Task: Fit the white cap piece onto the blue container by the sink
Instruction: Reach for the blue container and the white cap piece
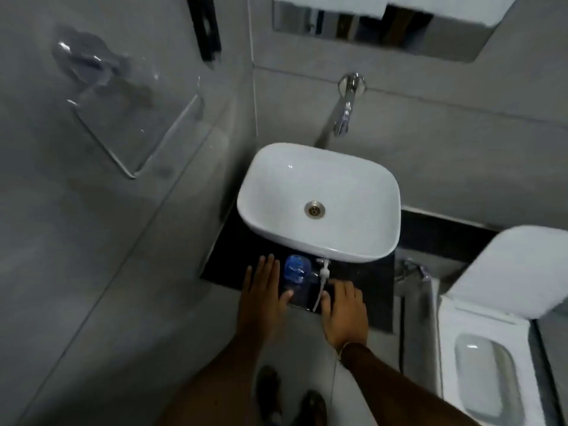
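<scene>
A blue container (pixel 295 269) stands on the dark counter (pixel 372 287) just in front of the white sink (pixel 319 198). Right beside it lies the white cap piece (pixel 323 273), a pump head with a thin white tube trailing toward me. My left hand (pixel 263 290) hovers left of the container, fingers spread, thumb close to its base, holding nothing. My right hand (pixel 344 309) rests flat on the counter to the right of the tube, fingers apart, touching neither the cap nor the container as far as I can tell.
A chrome tap (pixel 345 109) juts from the grey wall above the sink. A white toilet (pixel 491 348) with raised lid stands at the right. A clear wall shelf (pixel 135 130) hangs at the left. My feet (pixel 289 395) show on the grey floor below.
</scene>
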Demonstrator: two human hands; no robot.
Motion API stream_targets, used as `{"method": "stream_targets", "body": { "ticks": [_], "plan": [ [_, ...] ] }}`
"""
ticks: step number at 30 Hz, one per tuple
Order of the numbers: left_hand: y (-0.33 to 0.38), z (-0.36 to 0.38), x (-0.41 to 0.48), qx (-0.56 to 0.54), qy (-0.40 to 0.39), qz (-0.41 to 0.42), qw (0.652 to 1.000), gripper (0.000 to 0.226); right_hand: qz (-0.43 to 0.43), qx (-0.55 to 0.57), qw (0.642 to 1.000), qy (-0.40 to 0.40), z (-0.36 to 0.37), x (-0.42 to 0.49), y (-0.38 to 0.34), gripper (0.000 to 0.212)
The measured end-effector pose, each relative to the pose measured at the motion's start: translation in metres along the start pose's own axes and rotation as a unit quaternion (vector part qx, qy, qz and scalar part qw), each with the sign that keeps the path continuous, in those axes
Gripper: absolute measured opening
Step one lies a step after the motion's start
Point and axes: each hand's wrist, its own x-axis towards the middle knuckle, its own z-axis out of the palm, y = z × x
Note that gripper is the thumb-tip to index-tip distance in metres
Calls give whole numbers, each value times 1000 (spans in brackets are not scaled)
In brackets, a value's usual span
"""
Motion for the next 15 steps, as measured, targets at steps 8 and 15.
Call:
{"method": "stream_targets", "body": {
  "ticks": [8,15],
  "plan": [
    [-14,49,32,-49,-41,-1,998,76,247,160,954,-50,28,54,-7,38],
    [-27,61,47,-90,-31,33,995,74,305,139,939,-79,47,90,-16,41]
  ]
}}
